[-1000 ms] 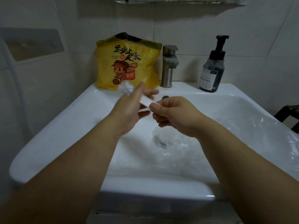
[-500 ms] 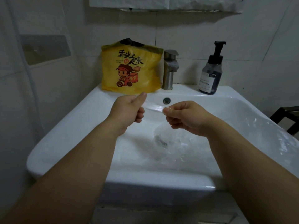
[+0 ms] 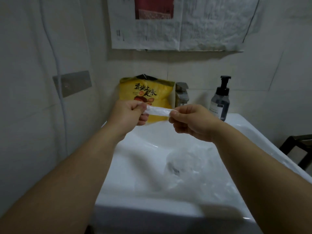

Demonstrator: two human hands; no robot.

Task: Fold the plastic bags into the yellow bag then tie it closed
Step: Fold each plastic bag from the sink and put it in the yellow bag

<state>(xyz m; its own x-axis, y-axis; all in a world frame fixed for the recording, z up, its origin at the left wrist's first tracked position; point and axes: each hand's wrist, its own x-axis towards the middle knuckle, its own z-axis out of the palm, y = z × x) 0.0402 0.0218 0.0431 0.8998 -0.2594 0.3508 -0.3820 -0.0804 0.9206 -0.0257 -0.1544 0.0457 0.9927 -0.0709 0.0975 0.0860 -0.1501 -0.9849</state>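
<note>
A clear plastic bag, folded into a narrow strip (image 3: 158,111), is stretched between my hands above the sink. My left hand (image 3: 129,113) pinches its left end and my right hand (image 3: 190,121) pinches its right end. Behind them the yellow bag (image 3: 148,93) with a cartoon print stands upright against the wall on the sink's back ledge, its top open. More crumpled clear plastic bags (image 3: 189,168) lie in the basin and over its right side.
The white sink (image 3: 135,159) fills the lower view. A metal tap (image 3: 182,94) stands right of the yellow bag, and a dark pump bottle (image 3: 220,102) further right. Newspaper (image 3: 177,24) hangs on the wall above. A dark chair (image 3: 297,149) sits at the right edge.
Both hands have lifted the folded strip from over the basin up in front of the yellow bag, pulling it out straight. The camera has tilted upward.
</note>
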